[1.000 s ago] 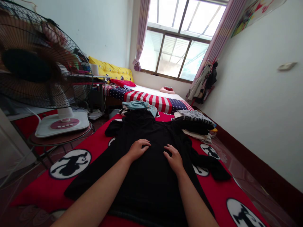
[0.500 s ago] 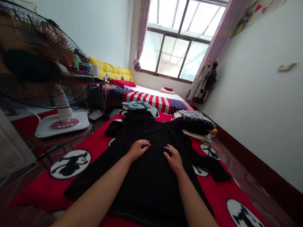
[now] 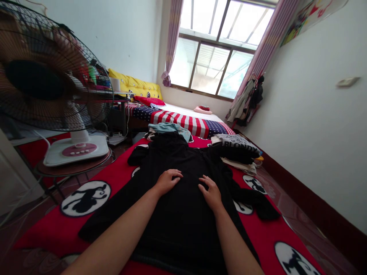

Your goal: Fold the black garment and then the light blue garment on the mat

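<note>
A black garment (image 3: 183,214) lies spread flat on a red blanket with black-and-white round prints (image 3: 120,172). My left hand (image 3: 167,181) rests palm down on the garment's middle, fingers slightly curled and apart. A short gap to its right, my right hand (image 3: 211,192) lies flat on the same cloth with fingers apart. Neither hand holds anything. The garment's sleeves stretch out to both sides.
A running pedestal fan (image 3: 43,84) stands on a low round table at the left. A stack of folded clothes (image 3: 237,151) sits at the blanket's far right, a teal cloth (image 3: 169,128) at its far end. Beyond is a striped bed (image 3: 186,122) under a window.
</note>
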